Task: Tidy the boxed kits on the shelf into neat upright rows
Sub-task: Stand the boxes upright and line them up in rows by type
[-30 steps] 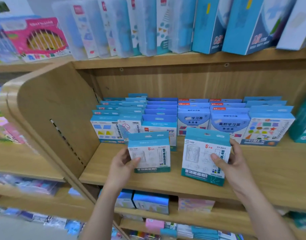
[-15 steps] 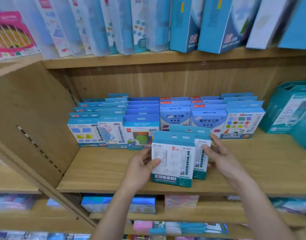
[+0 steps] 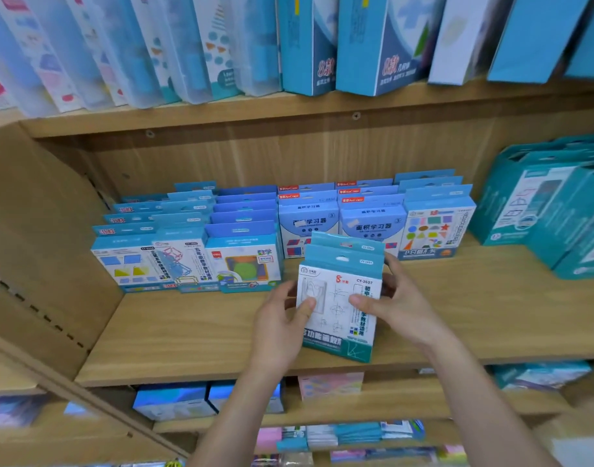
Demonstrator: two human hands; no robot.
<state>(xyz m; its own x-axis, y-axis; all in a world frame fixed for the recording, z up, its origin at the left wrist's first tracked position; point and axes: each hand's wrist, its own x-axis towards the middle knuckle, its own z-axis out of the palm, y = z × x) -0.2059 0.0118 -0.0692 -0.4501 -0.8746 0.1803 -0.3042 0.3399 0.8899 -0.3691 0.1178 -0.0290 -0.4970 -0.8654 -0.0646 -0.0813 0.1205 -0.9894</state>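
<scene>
Head view: I logged the left hand (image 3: 282, 328) and the right hand (image 3: 400, 305) gripping a pair of white-and-teal kits (image 3: 339, 315) from either side, thumbs on the front face, one kit directly behind the other. The pair stood upright over the front of the wooden shelf (image 3: 187, 332), just ahead of the rows of blue kits (image 3: 248, 230).

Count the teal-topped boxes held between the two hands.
2. The front box faces the camera, held by the left hand and right hand; the back box stands right behind it, only its top strip showing. A third could be hidden.
</scene>
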